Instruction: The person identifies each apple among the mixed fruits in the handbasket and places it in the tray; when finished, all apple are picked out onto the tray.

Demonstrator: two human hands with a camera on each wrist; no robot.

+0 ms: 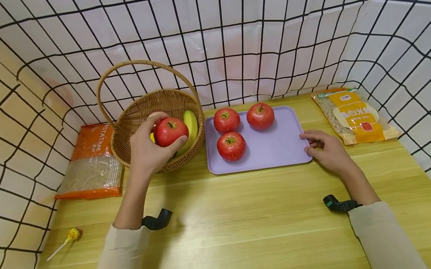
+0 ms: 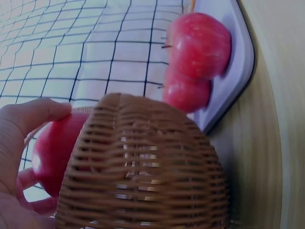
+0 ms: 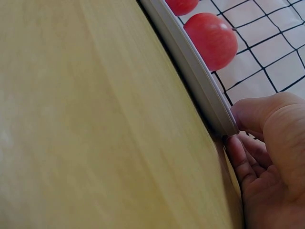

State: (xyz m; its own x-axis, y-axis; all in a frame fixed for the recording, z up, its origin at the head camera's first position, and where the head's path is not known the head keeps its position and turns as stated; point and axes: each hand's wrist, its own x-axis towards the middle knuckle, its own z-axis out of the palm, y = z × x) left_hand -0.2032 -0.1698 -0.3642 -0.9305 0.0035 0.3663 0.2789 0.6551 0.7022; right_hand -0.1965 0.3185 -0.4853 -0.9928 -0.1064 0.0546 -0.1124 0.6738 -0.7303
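Observation:
My left hand (image 1: 148, 149) grips a red apple (image 1: 171, 131) at the mouth of the wicker basket (image 1: 127, 138). A banana (image 1: 191, 126) lies inside the basket, partly hidden by the apple and hand. In the left wrist view, the basket's woven side (image 2: 147, 167) covers part of the held apple (image 2: 52, 152). On the right, my right hand (image 1: 328, 150) pinches the edge of the lilac tray (image 1: 277, 147); the right wrist view has the thumb at the rim and fingers beneath it. Three red apples (image 1: 231, 146) sit on the tray's left and back part.
An orange-and-clear food bag (image 1: 90, 163) lies left of the basket. A yellow grain bag (image 1: 354, 115) lies beyond the right hand. Near the table's left edge is a yellow lollipop (image 1: 73, 234). White walls with black grid lines (image 1: 228, 38) enclose the table's back and sides.

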